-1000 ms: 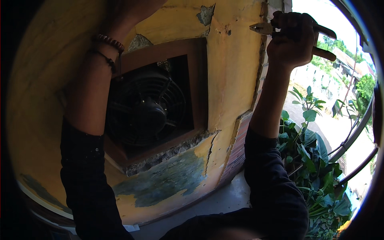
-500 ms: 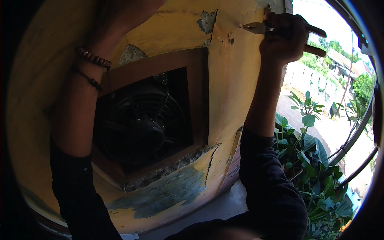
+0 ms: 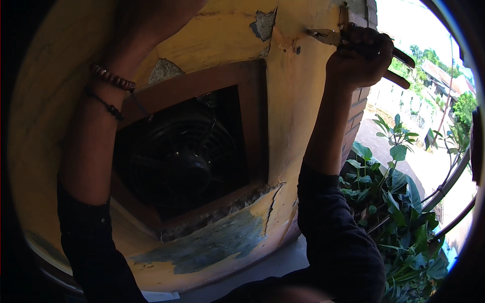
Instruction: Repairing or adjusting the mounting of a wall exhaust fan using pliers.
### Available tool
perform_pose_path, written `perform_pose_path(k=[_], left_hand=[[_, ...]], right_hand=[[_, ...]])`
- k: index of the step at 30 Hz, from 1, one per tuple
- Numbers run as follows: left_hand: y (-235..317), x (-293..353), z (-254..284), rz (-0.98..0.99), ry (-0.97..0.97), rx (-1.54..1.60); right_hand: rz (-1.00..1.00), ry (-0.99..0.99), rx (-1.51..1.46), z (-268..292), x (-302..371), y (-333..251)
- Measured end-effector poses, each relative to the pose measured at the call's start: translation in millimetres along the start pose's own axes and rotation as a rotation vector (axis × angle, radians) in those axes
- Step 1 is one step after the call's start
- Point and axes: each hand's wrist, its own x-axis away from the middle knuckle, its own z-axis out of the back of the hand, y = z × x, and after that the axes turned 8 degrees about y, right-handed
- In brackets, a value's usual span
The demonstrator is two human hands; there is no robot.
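Note:
My right hand [image 3: 361, 63] is raised at the upper right, with its fingers wrapped round a pair of pliers [image 3: 327, 36]. The jaws point left and meet the yellow wall [image 3: 295, 101] at a small spot, perhaps a nail; it is too small to make out. Both handles stick out beyond my fist. My left hand [image 3: 164, 17] reaches up at the top left, where the picture's edge cuts off its fingers. Whether it holds anything is hidden. Two beaded bracelets [image 3: 112, 76] circle the left wrist.
Below my hands a brown wooden frame [image 3: 217, 76] surrounds a dark fan [image 3: 187, 169] set in the wall. Plaster is chipped and cracked around it [image 3: 265, 24]. Brick edging [image 3: 356, 113] runs along the wall's right corner. Leafy plants [image 3: 394, 202] grow at the right, beside a sunlit path.
The view has shifted slightly, showing more brick at the corner. The pliers have tilted, their handles now lower, and the jaws stay at the same spot on the wall.

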Motion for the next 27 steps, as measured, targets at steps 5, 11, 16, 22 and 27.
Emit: perform_pose_path(k=[5, 11, 16, 22, 27], left_hand=[[30.1, -4.2, 5.5, -0.020, -0.003, -0.093], [37.2, 33.2, -54.9, 0.137, -0.108, 0.087], [112.2, 71.8, -159.4, 0.884, -0.394, 0.956], [169.1, 46.1, -169.9, 1.364, 0.154, 1.796], [155.8, 39.2, -211.3, 1.402, 0.223, 1.923]], right_hand=[[-0.173, 0.165, -0.172, 0.8, 2.1, 4.2], [0.001, -0.015, 0.432, -17.4, 22.5, -20.6], [0.135, -0.320, 0.695, 8.0, 37.3, -33.5], [-0.281, -0.190, 0.829, 16.3, 23.5, -55.9], [-0.327, -0.490, 0.992, 7.1, 6.0, -85.5]])
